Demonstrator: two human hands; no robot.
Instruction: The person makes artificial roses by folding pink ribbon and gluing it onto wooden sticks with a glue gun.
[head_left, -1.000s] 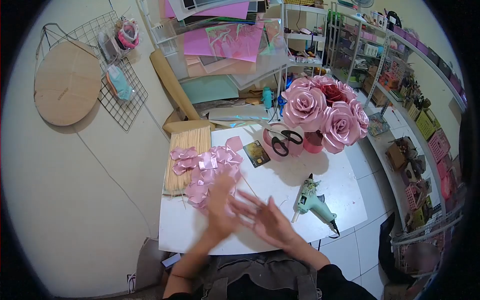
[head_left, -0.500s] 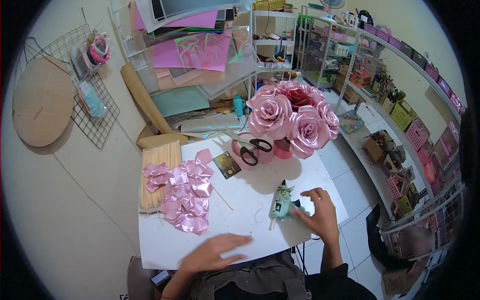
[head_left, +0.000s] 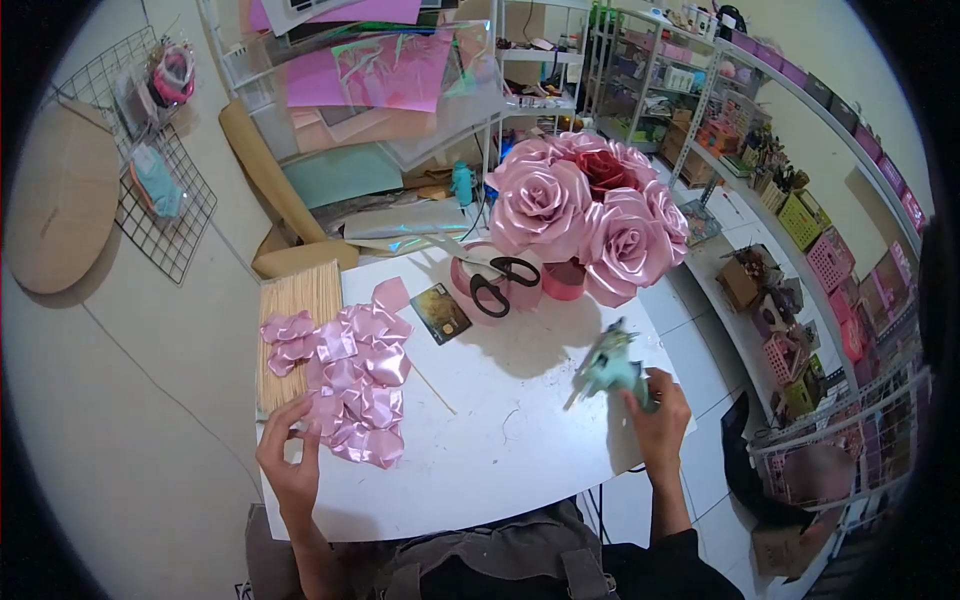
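Observation:
My right hand [head_left: 662, 420] is closed round the handle of a mint-green glue gun [head_left: 612, 366], blurred by motion over the table's right part. At the left, my left hand [head_left: 290, 450] touches the lower left edge of the pink satin petals [head_left: 362, 385], thumb and fingers curved close together; whether a petal is between them is hard to tell. Some petals lie on a bundle of thin wooden sticks [head_left: 315, 290]. One loose stick [head_left: 432, 389] lies right of the petals.
Black-handled scissors [head_left: 490, 285] rest on a pink ribbon roll near a dark card [head_left: 440, 313]. Large pink satin roses [head_left: 628, 245] with a red one stand at the back of the white table [head_left: 480, 480]. Shelves [head_left: 740, 215] line the right side.
My left hand has moved left from the table's front edge to the petals. My right hand has taken hold of the glue gun and shifted it right and up. The view has shifted slightly.

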